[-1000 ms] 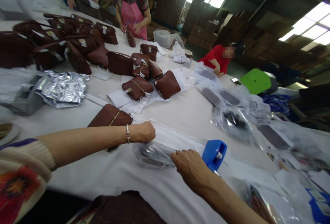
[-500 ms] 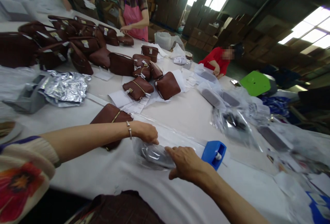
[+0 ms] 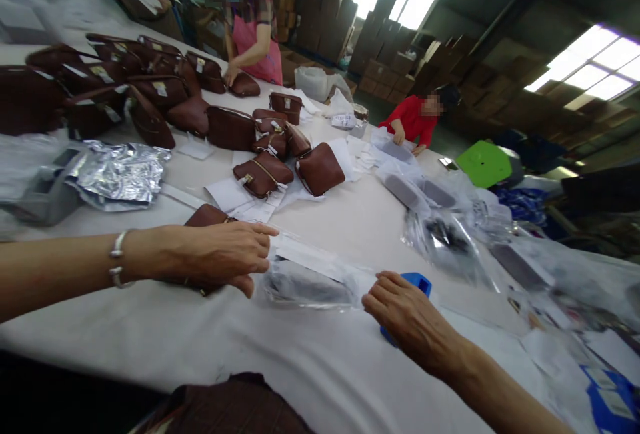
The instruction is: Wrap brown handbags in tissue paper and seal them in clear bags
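Clear plastic wraps a flat grey packet [image 3: 313, 284] that lies on the white tabletop [image 3: 370, 227] between the two hands, and it serves here as the centre of the clock face. Its long axis runs roughly from nine to three, the right end slightly lower, and a white strip [image 3: 310, 255] along its upper edge slants towards four. At nine o'clock, the left hand [image 3: 215, 254] is moderately spread, thumb well parted from the extended fingers, their tips at the packet's left end; whether they press on the plastic I cannot tell. At three, the right hand [image 3: 400, 304] is curled narrow, fingertips at the packet's right end; whether they pinch the film is unclear. Behind that hand, a blue tape dispenser [image 3: 419, 282] is partly covered. A brown handbag [image 3: 207, 215] lies at ten o'clock, partly hidden by the left hand, with a crinkled silver foil packet [image 3: 120, 174] farther out in the same direction. At eleven sits a gold-zipped brown handbag [image 3: 263, 174]; towards one o'clock, a co-worker in red [image 3: 407, 121] leans over the far edge.
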A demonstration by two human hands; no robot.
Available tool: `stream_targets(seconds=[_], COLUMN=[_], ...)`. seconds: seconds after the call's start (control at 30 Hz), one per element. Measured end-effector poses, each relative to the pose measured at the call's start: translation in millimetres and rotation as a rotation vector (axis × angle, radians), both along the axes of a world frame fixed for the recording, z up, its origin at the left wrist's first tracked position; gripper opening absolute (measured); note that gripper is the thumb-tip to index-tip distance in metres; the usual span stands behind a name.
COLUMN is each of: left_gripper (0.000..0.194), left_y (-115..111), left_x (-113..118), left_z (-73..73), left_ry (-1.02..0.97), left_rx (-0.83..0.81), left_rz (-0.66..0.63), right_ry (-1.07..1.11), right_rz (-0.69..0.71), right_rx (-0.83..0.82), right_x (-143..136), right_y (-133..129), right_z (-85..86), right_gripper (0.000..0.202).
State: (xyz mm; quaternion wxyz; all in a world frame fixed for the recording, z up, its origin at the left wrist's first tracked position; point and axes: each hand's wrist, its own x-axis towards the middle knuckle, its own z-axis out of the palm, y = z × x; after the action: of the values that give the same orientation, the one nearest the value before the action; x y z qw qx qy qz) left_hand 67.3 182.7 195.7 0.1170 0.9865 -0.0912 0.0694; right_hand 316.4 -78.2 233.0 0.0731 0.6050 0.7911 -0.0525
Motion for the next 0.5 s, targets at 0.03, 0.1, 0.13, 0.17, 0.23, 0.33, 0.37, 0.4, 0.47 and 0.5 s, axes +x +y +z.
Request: stream_targets(seconds=[0.03,0.1,0.13,0.17,0.23,0.33,0.37,0.4,0.47,0.5], left_gripper=[0.023,0.017,0.013,0.009,0.012,0.037,0.061,0.087,0.114,0.115], left_y=[0,6,11,17,28,35,32,28,13,5], left_x=[1,2,2,-1,-10,-35,-42,-48,-51,-47], left_z=[2.7,7.1,8.7,9.5,6.8,-15.8,-29.2,-44.7,-77.7,-92.7], left_ry=[0.017,0.07,0.089,0.112,0.129,-0.083,-0.171,-0.232,-0.188,-0.129], left_rx=[-0.011,-0.018,-0.009,-0.001,-0.013,-0.142,-0.203,-0.268,-0.397,-0.475], left_rz=[-0.029,-0.105,-0.082,-0.062,-0.019,0.189,0.284,0.377,0.462,0.491], right_ry=[0.027,0.066,0.081,0.099,0.148,0.255,0.293,0.331,0.405,0.459], right_rz=[-0.004,-0.004,-0.001,0.006,-0.007,-0.221,-0.326,-0.427,-0.614,-0.697], right_rx=[0.03,0.117,0.169,0.226,0.378,0.642,0.667,0.63,0.436,0.349], right_x=[2,9,13,18,29,43,45,46,44,41], right_y=[-3,-8,-11,-14,-25,-50,-59,-66,-71,-69], right_z=[-1.9,-3.0,-2.0,-0.7,-0.5,-21.1,-34.9,-51.3,-86.5,-102.5], right_gripper=[0.02,0.021,0.02,0.019,0.019,0.029,0.041,0.06,0.094,0.102])
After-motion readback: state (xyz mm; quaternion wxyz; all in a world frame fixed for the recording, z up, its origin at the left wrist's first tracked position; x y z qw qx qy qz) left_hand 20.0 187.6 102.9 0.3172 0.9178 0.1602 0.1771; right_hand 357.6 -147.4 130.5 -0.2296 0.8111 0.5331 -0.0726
